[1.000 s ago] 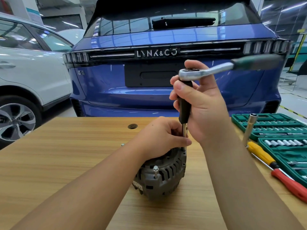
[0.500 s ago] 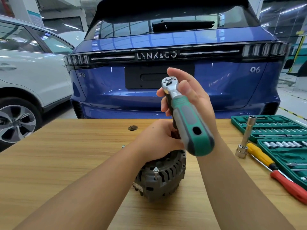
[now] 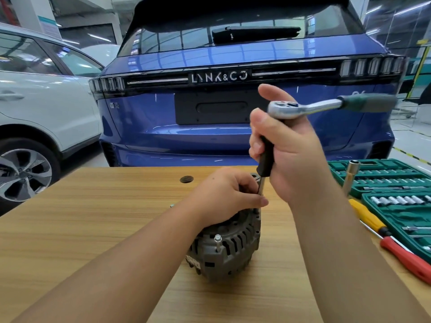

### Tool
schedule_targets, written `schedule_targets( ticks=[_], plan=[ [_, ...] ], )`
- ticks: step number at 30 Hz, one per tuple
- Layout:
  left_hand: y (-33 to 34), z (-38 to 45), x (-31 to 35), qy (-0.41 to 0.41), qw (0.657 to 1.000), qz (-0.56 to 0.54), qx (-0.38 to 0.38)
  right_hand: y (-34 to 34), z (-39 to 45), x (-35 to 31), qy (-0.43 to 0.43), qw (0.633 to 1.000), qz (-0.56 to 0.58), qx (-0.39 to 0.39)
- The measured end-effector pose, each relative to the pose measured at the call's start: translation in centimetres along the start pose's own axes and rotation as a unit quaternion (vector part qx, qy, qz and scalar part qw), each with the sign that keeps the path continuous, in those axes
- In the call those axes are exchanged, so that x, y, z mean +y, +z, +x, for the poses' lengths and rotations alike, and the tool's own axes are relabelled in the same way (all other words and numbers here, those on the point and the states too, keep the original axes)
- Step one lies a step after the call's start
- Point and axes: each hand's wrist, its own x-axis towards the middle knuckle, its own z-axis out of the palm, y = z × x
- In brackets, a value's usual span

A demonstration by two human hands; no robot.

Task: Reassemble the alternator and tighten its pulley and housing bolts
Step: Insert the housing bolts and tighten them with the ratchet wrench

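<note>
Two bare hands work over one grey alternator (image 3: 229,247) standing on a wooden table (image 3: 93,229). Left hand (image 3: 224,197) curls over its top; right hand (image 3: 289,152) grips one ratchet wrench (image 3: 303,108) by its upright extension. Two screwdrivers (image 3: 396,243) lie beside one green socket case (image 3: 401,190). One blue car (image 3: 233,136) reads "LYNK&CO"; one white car (image 3: 46,108) stands beside it.

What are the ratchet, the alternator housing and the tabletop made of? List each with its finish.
Ratchet: polished, chrome-like metal head and shank with bright reflections; the green and grey handle looks like plastic or rubber, though blurred.
Alternator housing: dull grey, probably cast metal, matte and slotted.
Tabletop: pale wood grain, smooth; veneer or laminate cannot be ruled out.
</note>
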Motion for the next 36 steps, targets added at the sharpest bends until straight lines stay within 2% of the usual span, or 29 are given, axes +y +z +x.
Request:
schedule_targets(
  ticks=[3,5,10,14,18,23,27,29,30,33,36],
  plan=[
    [-0.1,-0.2,0.2,-0.001,1.000,-0.016,-0.005,1.1,-0.3,0.9,-0.101,0.991,-0.084,-0.005],
    [0.0,-0.3,0.3,-0.007,1.000,-0.018,-0.005,1.2,-0.3,1.3,-0.110,0.989,-0.097,-0.004],
    [0.0,-0.2,0.1,-0.020,0.999,-0.021,0.019,0.4,0.3,1.3,-0.070,0.996,0.018,-0.043],
    [-0.1,-0.1,0.0,-0.031,0.999,-0.017,0.015,-0.6,0.9,1.1,0.027,0.990,0.108,-0.090],
    [-0.1,-0.2,0.2,-0.031,0.999,-0.002,0.021,-0.5,0.9,1.3,0.043,0.989,0.101,-0.095],
    [0.1,-0.3,0.3,-0.019,0.999,-0.033,0.019,-0.2,0.7,0.9,0.058,0.990,0.125,-0.036],
    [0.1,-0.1,0.4,-0.016,1.000,0.015,0.015,0.6,0.0,0.3,-0.005,0.996,-0.027,0.089],
    [0.1,0.0,0.3,-0.016,1.000,0.014,0.012,0.6,0.2,0.2,-0.001,0.989,-0.057,0.134],
    [0.1,0.0,0.3,-0.017,1.000,0.015,0.008,0.4,0.2,0.1,0.010,0.990,-0.047,0.133],
    [0.0,0.0,0.3,-0.017,1.000,0.018,0.003,0.0,0.2,-0.5,0.019,0.999,0.022,0.039],
    [-0.1,-0.1,0.3,-0.015,1.000,0.009,0.007,0.2,-0.1,0.1,-0.077,0.996,-0.049,-0.014]
  ],
)
